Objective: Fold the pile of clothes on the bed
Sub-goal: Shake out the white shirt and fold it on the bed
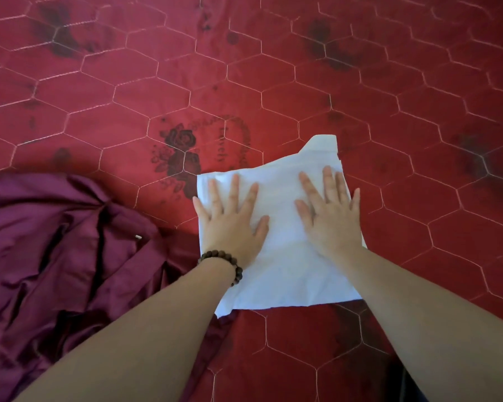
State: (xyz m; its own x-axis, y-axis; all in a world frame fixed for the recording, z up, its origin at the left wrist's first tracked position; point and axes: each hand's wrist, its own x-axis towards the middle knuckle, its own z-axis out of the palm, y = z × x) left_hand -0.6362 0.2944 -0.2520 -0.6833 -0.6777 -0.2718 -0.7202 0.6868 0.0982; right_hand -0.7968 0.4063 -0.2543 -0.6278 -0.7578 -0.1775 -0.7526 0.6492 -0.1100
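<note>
A white garment (285, 274) lies folded into a rough square on the red quilted bedspread (244, 82), with a collar-like flap sticking out at its far right corner. My left hand (232, 219) presses flat on its left half, fingers spread and straight; a dark bead bracelet circles that wrist. My right hand (328, 216) lies flat on its right half, fingers also straight. A crumpled purple garment (56, 250) sits to the left, its edge reaching under my left forearm.
The bedspread has a stitched hexagon pattern with dark flower prints and stretches far beyond the clothes on the far side and to the right.
</note>
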